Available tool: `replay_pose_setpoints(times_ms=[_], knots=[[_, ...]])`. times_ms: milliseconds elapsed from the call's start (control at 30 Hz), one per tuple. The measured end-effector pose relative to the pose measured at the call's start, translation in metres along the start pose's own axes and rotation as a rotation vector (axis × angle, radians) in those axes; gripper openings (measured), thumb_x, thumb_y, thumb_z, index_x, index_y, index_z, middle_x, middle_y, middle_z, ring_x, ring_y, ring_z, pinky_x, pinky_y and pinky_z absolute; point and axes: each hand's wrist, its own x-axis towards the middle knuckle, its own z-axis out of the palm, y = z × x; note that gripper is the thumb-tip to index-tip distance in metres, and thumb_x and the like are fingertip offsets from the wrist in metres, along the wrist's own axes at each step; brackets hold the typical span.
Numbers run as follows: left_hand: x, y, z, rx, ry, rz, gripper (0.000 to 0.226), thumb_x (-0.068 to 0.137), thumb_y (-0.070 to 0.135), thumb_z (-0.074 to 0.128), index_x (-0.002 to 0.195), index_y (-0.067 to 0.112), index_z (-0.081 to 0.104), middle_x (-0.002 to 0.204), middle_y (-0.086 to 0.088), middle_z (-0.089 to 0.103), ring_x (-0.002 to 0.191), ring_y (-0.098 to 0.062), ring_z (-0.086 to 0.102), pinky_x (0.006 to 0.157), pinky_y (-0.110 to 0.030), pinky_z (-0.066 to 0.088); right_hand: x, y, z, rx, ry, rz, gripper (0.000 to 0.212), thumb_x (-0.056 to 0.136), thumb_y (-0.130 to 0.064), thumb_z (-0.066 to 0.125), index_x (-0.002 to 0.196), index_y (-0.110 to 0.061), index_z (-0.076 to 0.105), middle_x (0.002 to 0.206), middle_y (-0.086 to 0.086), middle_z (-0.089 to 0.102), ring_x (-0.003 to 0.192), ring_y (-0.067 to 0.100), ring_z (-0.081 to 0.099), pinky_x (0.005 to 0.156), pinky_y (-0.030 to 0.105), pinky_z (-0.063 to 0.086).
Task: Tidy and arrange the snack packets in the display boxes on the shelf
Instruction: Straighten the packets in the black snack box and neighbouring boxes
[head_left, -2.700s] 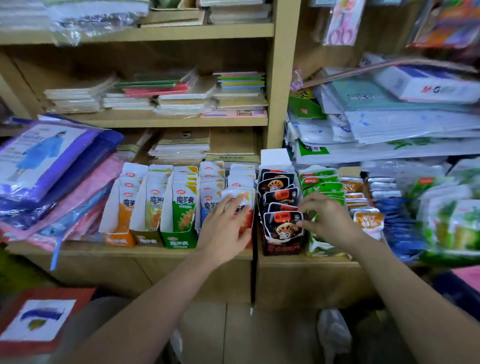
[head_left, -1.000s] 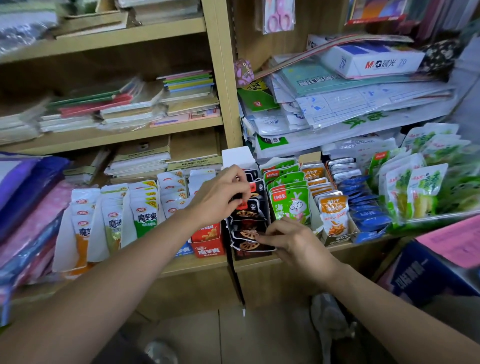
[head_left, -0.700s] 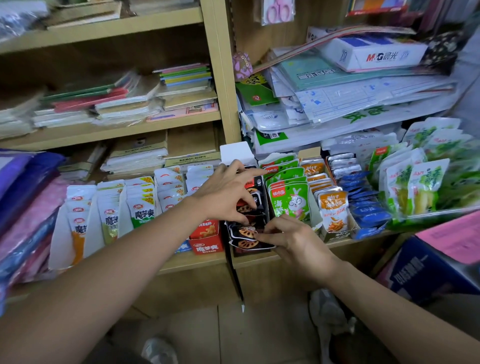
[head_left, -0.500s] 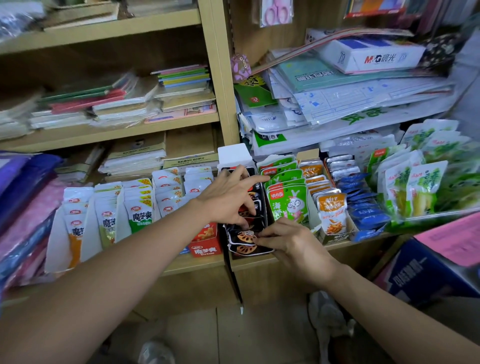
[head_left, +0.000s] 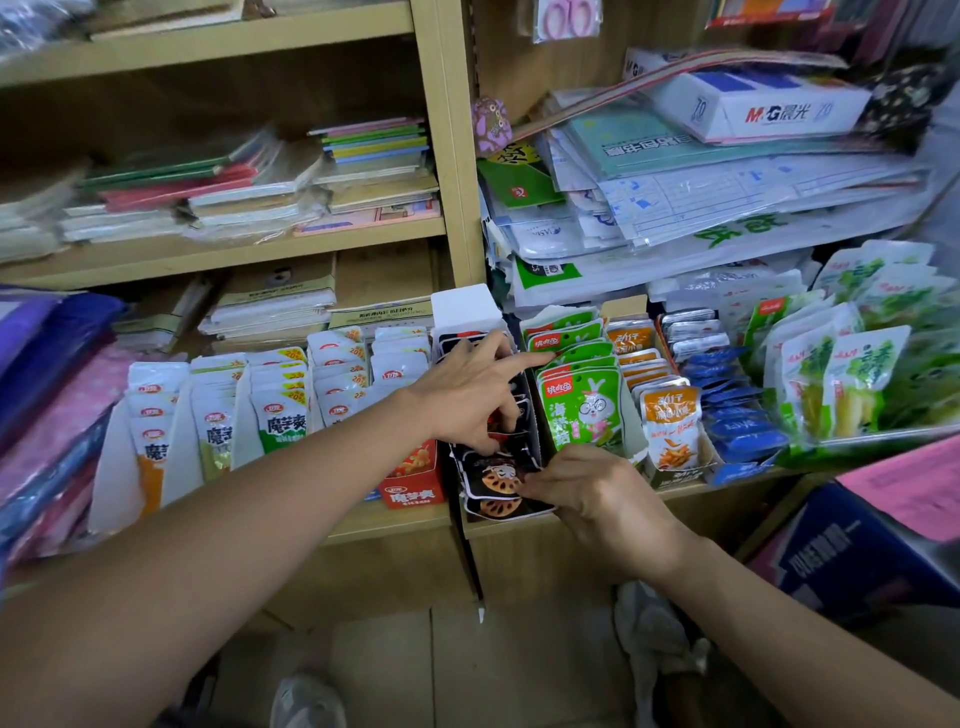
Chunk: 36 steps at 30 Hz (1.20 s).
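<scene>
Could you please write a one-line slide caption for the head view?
Left hand and right hand arrange black snack packets in a display box on the shelf.

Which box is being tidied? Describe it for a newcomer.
At the foot of the wooden upright, the left hand and right hand meet on one box. It alone holds black packets picturing lotus-root slices, between a red box and green rabbit packets.
</scene>
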Motion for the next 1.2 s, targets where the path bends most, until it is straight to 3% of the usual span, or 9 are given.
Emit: replay_pose_setpoints(times_ms=[67, 167, 367, 600, 767, 867, 967, 1100, 1200], knots=[[-0.002, -0.007, -0.002, -0.148, -0.029, -0.014, 0.036, 0.067, 0.056, 0.085, 0.097, 0.037, 0.078, 0.164, 0.018, 0.018, 0.129, -0.018, 0.021, 0.089, -0.033, 0.029, 0.000, 0.000, 0.001, -0.001, -0.002, 0.010, 0.042, 0.073, 0.009, 0.073, 0.109, -0.013, 0.077, 0.096, -0.003, 0.074, 0.086, 0.014, 0.062, 0.076, 0.022, 0.049], [-0.003, -0.016, -0.009, -0.187, -0.083, 0.017, 0.037, 0.061, 0.065, 0.084, 0.088, 0.041, 0.078, 0.163, 0.025, 0.005, 0.131, -0.018, 0.021, 0.092, -0.037, 0.040, 0.000, 0.001, 0.002, -0.007, -0.009, 0.022, 0.042, 0.073, 0.008, 0.071, 0.109, -0.014, 0.077, 0.095, -0.003, 0.074, 0.085, 0.015, 0.062, 0.078, 0.018, 0.044], [0.004, -0.007, -0.019, 0.112, -0.162, 0.061, 0.051, 0.053, 0.073, 0.082, 0.092, 0.043, 0.072, 0.165, 0.016, -0.005, 0.135, -0.024, 0.017, 0.091, -0.043, 0.041, 0.002, 0.000, 0.001, 0.016, 0.005, 0.024, 0.035, 0.079, 0.001, 0.061, 0.107, -0.012, 0.078, 0.095, -0.002, 0.075, 0.082, 0.017, 0.064, 0.073, 0.024, 0.051], [-0.002, -0.005, -0.007, 0.114, -0.096, 0.072, 0.030, 0.058, 0.052, 0.085, 0.080, 0.037, 0.072, 0.167, 0.011, 0.003, 0.135, -0.026, 0.020, 0.092, -0.047, 0.042, 0.006, 0.000, 0.001, 0.023, -0.008, 0.032, 0.035, 0.086, -0.006, 0.050, 0.105, -0.014, 0.078, 0.092, -0.004, 0.075, 0.082, 0.016, 0.063, 0.072, 0.024, 0.050], [-0.005, -0.018, 0.002, 0.000, -0.048, 0.066, 0.015, 0.069, 0.041, 0.083, 0.075, 0.029, 0.075, 0.162, 0.020, 0.005, 0.140, -0.020, 0.013, 0.088, -0.034, 0.046, 0.008, 0.002, -0.001, 0.035, -0.029, 0.041, 0.036, 0.082, -0.001, 0.054, 0.106, -0.015, 0.077, 0.091, -0.005, 0.074, 0.082, 0.016, 0.063, 0.073, 0.025, 0.051], [-0.011, -0.030, 0.007, -0.231, 0.035, 0.045, 0.031, 0.075, 0.025, 0.080, 0.052, 0.023, 0.058, 0.163, 0.017, 0.024, 0.149, -0.021, 0.015, 0.104, -0.046, 0.044, 0.010, 0.005, -0.001, 0.045, -0.040, 0.055, 0.040, 0.074, 0.009, 0.070, 0.105, -0.015, 0.077, 0.091, -0.004, 0.073, 0.083, 0.016, 0.063, 0.073, 0.026, 0.052], [-0.022, -0.036, 0.005, -0.267, 0.137, 0.036, 0.029, 0.080, 0.030, 0.079, 0.057, 0.020, 0.063, 0.159, 0.010, 0.036, 0.146, -0.019, 0.026, 0.112, -0.049, 0.036, 0.013, 0.006, -0.001, 0.048, -0.024, 0.075, 0.039, 0.073, 0.005, 0.076, 0.106, -0.015, 0.077, 0.094, -0.004, 0.074, 0.086, 0.015, 0.064, 0.076, 0.026, 0.052], [-0.039, -0.030, 0.008, -0.182, 0.403, -0.098, 0.019, 0.074, 0.040, 0.083, 0.080, 0.026, 0.071, 0.142, 0.003, 0.053, 0.127, -0.024, 0.042, 0.098, -0.051, 0.044, 0.017, 0.004, 0.002, 0.061, 0.009, 0.067, 0.028, 0.081, -0.002, 0.074, 0.106, -0.014, 0.076, 0.098, -0.004, 0.074, 0.089, 0.016, 0.066, 0.079, 0.030, 0.054], [-0.045, -0.013, 0.020, -0.141, 0.544, -0.066, 0.033, 0.073, 0.021, 0.087, 0.098, 0.021, 0.066, 0.121, -0.008, 0.056, 0.107, -0.027, 0.046, 0.084, -0.038, 0.045, 0.018, 0.004, 0.004, 0.069, -0.013, 0.066, 0.034, 0.077, 0.002, 0.075, 0.107, -0.014, 0.076, 0.101, -0.003, 0.073, 0.092, 0.016, 0.066, 0.081, 0.032, 0.055]])
